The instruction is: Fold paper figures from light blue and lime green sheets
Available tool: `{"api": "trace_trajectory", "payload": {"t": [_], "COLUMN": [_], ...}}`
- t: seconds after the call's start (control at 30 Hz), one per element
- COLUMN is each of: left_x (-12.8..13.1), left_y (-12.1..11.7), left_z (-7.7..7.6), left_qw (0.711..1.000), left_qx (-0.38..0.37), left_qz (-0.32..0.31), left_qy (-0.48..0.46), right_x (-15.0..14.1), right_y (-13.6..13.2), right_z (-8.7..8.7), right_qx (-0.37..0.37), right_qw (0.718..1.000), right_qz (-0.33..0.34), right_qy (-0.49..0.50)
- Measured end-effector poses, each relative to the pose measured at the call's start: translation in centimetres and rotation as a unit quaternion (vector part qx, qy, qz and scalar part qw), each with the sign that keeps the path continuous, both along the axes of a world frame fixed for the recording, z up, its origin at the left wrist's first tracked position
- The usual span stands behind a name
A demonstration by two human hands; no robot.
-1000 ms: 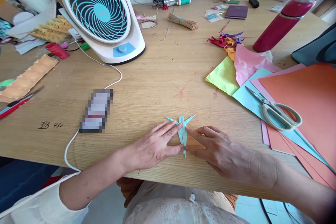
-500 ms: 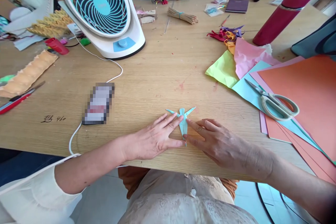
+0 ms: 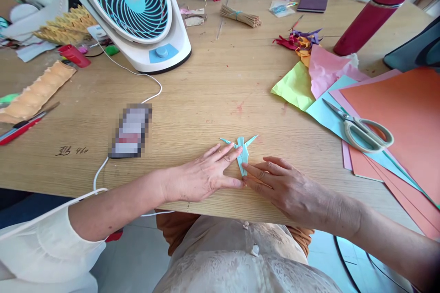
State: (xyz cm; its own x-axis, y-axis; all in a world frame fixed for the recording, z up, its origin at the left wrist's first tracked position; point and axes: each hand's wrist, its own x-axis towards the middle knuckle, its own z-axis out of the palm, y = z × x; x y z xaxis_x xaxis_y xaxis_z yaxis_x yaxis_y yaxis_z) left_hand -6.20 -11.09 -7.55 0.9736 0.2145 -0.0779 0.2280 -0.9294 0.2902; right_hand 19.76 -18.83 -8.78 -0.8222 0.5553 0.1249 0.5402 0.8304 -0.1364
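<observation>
A small light-blue folded paper figure (image 3: 242,156) lies on the wooden table near its front edge. Two thin points spread out from its top, left and right, and a narrow body runs down toward me. My left hand (image 3: 202,177) rests on it from the left with fingers spread; the fingertips press on its upper part, while the thumb reaches the lower tip. From the right, my right hand (image 3: 287,187) touches the body's right side and lower end with outstretched fingers. The lower tip is partly covered by fingertips.
Scissors (image 3: 367,135) lie on coloured paper sheets (image 3: 405,105) at the right. Behind them are crumpled papers (image 3: 295,84) and a red flask (image 3: 374,18). To the left are a phone (image 3: 130,130) with a white cable and a fan (image 3: 134,4).
The view has shifted slightly. My right index finger has slid lower along the paper's right side. My left hand keeps about the same place on the figure.
</observation>
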Motion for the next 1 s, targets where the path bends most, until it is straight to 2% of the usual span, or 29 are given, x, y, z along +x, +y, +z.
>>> {"api": "trace_trajectory", "payload": {"t": [0.1, 0.23, 0.47, 0.73, 0.83, 1.0], "left_x": [-0.1, 0.3, 2.0, 1.4, 1.5, 1.7], "left_y": [0.0, -0.4, -1.5, -1.1, -1.2, -1.3], "left_z": [0.3, 0.5, -0.5, -2.4, -2.4, -2.0], "left_qw": [1.000, 0.999, 0.990, 0.993, 0.995, 0.995], "left_qx": [-0.009, -0.015, 0.061, 0.044, 0.029, 0.009], "left_qz": [0.002, 0.046, 0.128, 0.089, 0.090, 0.095], "left_qy": [0.008, 0.012, 0.001, -0.066, -0.043, -0.024], "right_x": [-0.1, -0.7, -1.7, -1.8, -2.4, -3.7], "right_y": [-0.2, -0.7, -1.5, -1.4, -1.7, -2.8], "right_z": [0.0, 0.1, -0.1, 0.3, 0.3, -0.4], "right_qx": [0.012, 0.020, 0.055, 0.044, 0.052, 0.131], "right_qw": [1.000, 1.000, 0.997, 0.997, 0.996, 0.988], "right_qz": [-0.001, -0.014, -0.034, -0.040, -0.051, -0.070], "right_qy": [-0.002, -0.017, -0.053, -0.044, -0.054, -0.036]}}
